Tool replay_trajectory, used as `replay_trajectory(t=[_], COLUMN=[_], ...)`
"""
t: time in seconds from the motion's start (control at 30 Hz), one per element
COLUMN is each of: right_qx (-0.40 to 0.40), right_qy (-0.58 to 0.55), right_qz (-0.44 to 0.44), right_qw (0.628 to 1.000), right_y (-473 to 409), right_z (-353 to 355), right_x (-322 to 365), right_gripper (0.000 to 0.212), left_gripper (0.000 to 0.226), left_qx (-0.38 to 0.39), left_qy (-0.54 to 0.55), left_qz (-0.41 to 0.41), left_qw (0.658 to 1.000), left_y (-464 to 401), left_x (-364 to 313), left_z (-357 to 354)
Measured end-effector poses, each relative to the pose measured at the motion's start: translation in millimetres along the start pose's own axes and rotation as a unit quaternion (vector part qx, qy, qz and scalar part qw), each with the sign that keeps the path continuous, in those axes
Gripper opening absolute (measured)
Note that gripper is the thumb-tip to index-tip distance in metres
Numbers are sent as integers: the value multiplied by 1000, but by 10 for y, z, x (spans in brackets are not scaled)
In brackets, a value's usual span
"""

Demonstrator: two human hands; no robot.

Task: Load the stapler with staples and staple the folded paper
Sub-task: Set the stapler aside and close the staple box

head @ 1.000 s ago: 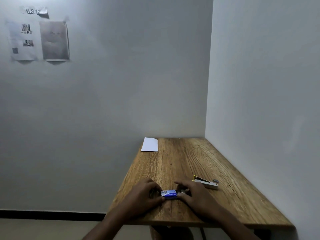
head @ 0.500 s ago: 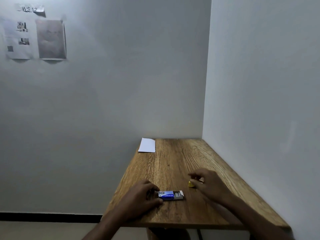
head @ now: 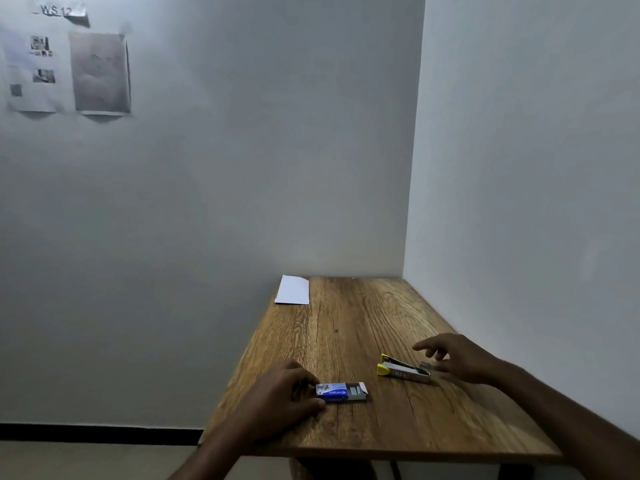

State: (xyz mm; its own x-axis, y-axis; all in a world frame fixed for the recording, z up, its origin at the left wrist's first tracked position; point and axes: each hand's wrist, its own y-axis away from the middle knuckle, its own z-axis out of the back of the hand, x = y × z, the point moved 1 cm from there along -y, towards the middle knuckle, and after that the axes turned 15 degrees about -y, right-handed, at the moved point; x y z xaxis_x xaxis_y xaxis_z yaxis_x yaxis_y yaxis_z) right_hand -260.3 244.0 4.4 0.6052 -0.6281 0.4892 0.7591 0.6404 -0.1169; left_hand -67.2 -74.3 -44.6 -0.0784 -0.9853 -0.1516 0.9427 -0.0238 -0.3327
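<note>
Head view: left hand (head: 277, 396) pinned the blue staple box (head: 341, 391), tray slid out, at the table's (head: 346, 327) near edge. Right hand (head: 457, 358) hovered open and empty at the stapler's (head: 403, 369) right end. Folded paper (head: 293, 289) sat far left. Loading not started; next move calls for opening the stapler.

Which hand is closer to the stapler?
Right. The right hand hovers open at the stapler's back end, almost touching. The left hand is off to its left, holding the staple box.
</note>
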Motion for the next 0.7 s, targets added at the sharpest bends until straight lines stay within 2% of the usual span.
replay_trajectory(t=[0.07,0.3,0.43,0.6,0.7], right_qx=[6,-74,-77,-153,-147], right_qy=[-7,-27,-47,-136,-231], right_qz=[0,9,6,12,37], right_qw=[1000,997,996,979,961], right_y=[-15,-42,-29,-59,-49], right_z=[-73,-207,-218,-163,-114], right_x=[-12,-69,-69,37,311], right_gripper=[45,18,19,25,20], left_gripper=[44,46,46,45,45], left_qx=[1,-2,-1,-2,-2], left_qy=[1,7,7,9,7], left_qz=[0,1,1,1,0], left_qw=[1000,1000,1000,1000,1000], left_y=[6,7,9,11,6], left_x=[-5,-15,-23,-12,-7], left_z=[6,24,20,12,10])
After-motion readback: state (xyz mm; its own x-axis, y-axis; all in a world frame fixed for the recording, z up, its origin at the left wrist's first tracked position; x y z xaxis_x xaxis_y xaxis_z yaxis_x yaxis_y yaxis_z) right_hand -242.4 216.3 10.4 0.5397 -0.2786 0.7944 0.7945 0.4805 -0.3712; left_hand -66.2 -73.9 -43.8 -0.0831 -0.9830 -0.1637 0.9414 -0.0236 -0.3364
